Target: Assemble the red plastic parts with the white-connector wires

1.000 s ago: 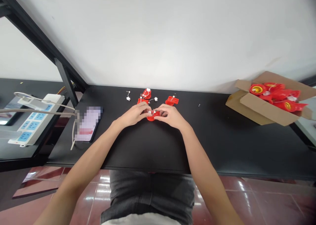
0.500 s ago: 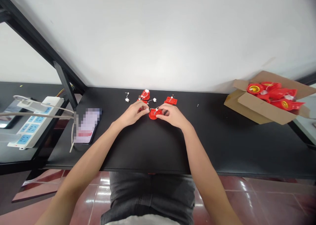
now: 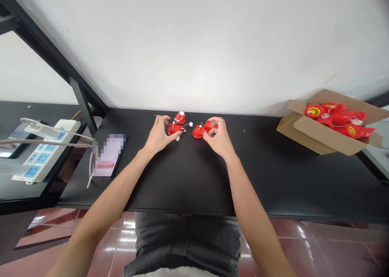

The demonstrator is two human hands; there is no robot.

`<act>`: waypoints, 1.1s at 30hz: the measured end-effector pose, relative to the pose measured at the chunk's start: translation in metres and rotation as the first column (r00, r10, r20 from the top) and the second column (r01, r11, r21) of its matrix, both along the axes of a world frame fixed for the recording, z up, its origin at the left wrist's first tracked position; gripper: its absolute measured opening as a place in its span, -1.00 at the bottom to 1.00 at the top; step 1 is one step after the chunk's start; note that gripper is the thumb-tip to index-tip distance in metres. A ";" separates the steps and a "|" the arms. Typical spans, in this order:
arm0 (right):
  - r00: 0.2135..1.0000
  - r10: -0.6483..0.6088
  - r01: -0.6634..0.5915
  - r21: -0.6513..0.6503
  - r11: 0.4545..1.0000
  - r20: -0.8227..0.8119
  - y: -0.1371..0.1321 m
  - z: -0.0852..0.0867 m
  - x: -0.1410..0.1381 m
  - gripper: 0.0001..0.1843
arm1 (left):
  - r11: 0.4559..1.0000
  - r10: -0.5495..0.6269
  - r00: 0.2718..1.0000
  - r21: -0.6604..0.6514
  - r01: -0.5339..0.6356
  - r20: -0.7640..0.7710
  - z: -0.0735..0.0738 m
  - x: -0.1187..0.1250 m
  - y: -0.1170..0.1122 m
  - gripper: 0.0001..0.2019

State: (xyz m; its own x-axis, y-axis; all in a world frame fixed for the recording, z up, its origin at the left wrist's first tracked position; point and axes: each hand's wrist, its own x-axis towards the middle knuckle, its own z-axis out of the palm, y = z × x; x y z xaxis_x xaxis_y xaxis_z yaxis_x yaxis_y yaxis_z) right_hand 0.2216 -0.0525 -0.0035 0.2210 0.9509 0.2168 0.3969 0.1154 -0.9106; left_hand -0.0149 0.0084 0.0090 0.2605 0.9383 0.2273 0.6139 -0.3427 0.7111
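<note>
My left hand (image 3: 158, 135) is open, thumb and fingers apart beside a small red plastic part (image 3: 175, 129) with a metal strip on it. Its thumb is close to that part's lower edge; whether it touches I cannot tell. Behind lies another red part (image 3: 180, 117) with a white connector and wire. My right hand (image 3: 219, 137) is closed at the right edge of a rounded red plastic part (image 3: 198, 132), thumb and fingertips on it. Another red part (image 3: 209, 125) lies just behind, partly covered by the right fingers. A white connector (image 3: 191, 124) sits between the two groups.
An opened cardboard box (image 3: 316, 137) at the right holds several red plastic pieces (image 3: 343, 114) with gold-coloured inserts. A phone (image 3: 109, 155) and a white power strip (image 3: 45, 151) with cables are at the left. A tiny metal piece (image 3: 243, 131) lies on the black table (image 3: 188, 180).
My left hand has let go of the rounded red part's wire side and moved left to another red part. My right hand has shifted the rounded part slightly right and away from me.
</note>
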 end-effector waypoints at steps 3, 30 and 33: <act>0.994 -0.047 0.056 0.086 0.995 -0.098 -0.002 0.007 -0.002 -0.66 | 0.995 -0.087 0.993 -0.046 0.084 -0.074 -0.006 -0.001 0.004 -0.45; 0.845 0.506 -0.514 0.005 0.858 0.173 -0.015 0.012 -0.039 -0.66 | 0.944 -0.191 0.980 0.265 0.197 -0.048 -0.020 -0.004 0.004 -0.47; 0.766 0.571 -0.518 -0.243 0.820 0.295 -0.017 0.010 -0.046 -0.47 | 0.960 -0.255 0.967 0.117 0.254 -0.005 -0.031 -0.002 0.011 -0.40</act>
